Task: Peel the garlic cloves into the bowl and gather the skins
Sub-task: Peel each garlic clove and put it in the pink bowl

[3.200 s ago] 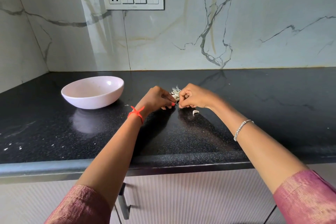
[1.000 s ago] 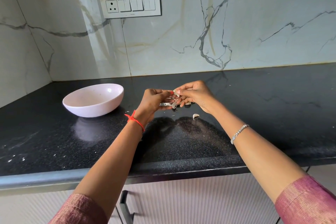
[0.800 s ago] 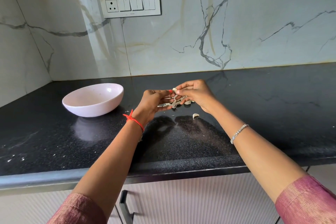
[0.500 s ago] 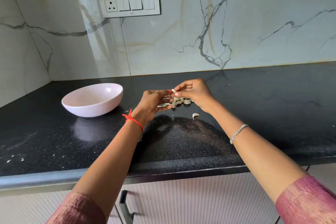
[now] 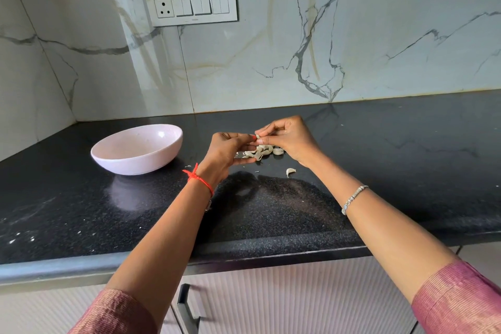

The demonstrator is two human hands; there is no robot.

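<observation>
Both hands are raised a little above the black counter (image 5: 379, 160), fingertips meeting on one small garlic clove (image 5: 257, 137). My left hand (image 5: 227, 152) pinches it from the left and my right hand (image 5: 287, 138) pinches it from the right. Below and behind them lies a small heap of garlic cloves (image 5: 264, 151) on the counter. A single loose clove (image 5: 290, 171) lies nearer to me. The pale pink bowl (image 5: 137, 148) stands to the left of my hands; I see nothing in the part of its inside that shows.
Tiny skin flakes (image 5: 187, 166) lie on the counter between the bowl and my hands. A marble wall with a switch plate (image 5: 191, 5) rises behind. The counter's front edge (image 5: 244, 255) runs above a ribbed cabinet with a dark handle (image 5: 187, 309).
Since 3.2 s ago both hands have lifted off the counter with one clove between them, uncovering the heap. Over the last second they have barely moved.
</observation>
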